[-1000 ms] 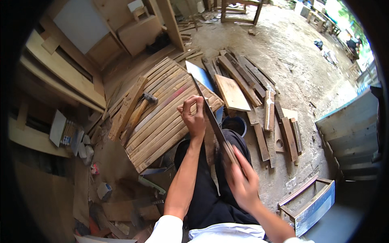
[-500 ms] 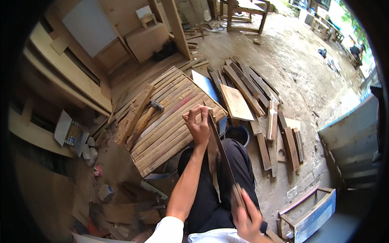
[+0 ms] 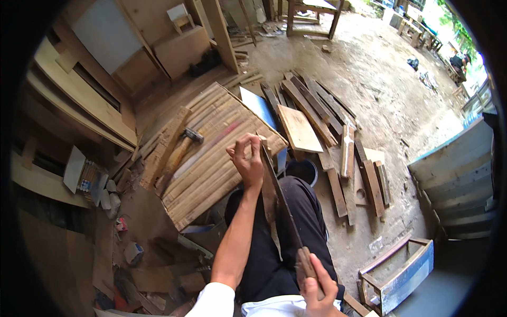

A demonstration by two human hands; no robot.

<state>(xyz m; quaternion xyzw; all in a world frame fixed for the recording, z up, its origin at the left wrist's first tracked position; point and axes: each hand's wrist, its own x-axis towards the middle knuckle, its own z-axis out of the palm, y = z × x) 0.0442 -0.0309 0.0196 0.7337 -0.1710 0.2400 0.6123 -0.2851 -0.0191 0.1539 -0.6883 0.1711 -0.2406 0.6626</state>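
Note:
My right hand (image 3: 319, 288) is wrapped around the wooden handle of a handsaw (image 3: 289, 219), low in front of my lap. The long dark blade slants up and away between my knees to the near right edge of a slatted wooden table (image 3: 211, 158). There my left hand (image 3: 248, 162) is closed, fingers curled, on a small pale piece of wood (image 3: 264, 141) beside the blade's far end. Most of that piece is hidden by the fingers and the blade. On the table's left part lie a hammer (image 3: 182, 147) and a rough wooden beam (image 3: 166, 148).
Several wood offcuts (image 3: 346, 153) and a pale board (image 3: 299, 129) lie right of the table. A dark bucket (image 3: 303, 171) stands by my knee. A blue-sided wooden frame (image 3: 406, 277) is at lower right, scraps (image 3: 163, 277) at lower left. Far right, a person (image 3: 458, 64) sits.
The whole view has shifted slightly to the left. The saw handle and my right hand have come slightly nearer my body, while my left hand keeps its place at the table edge.

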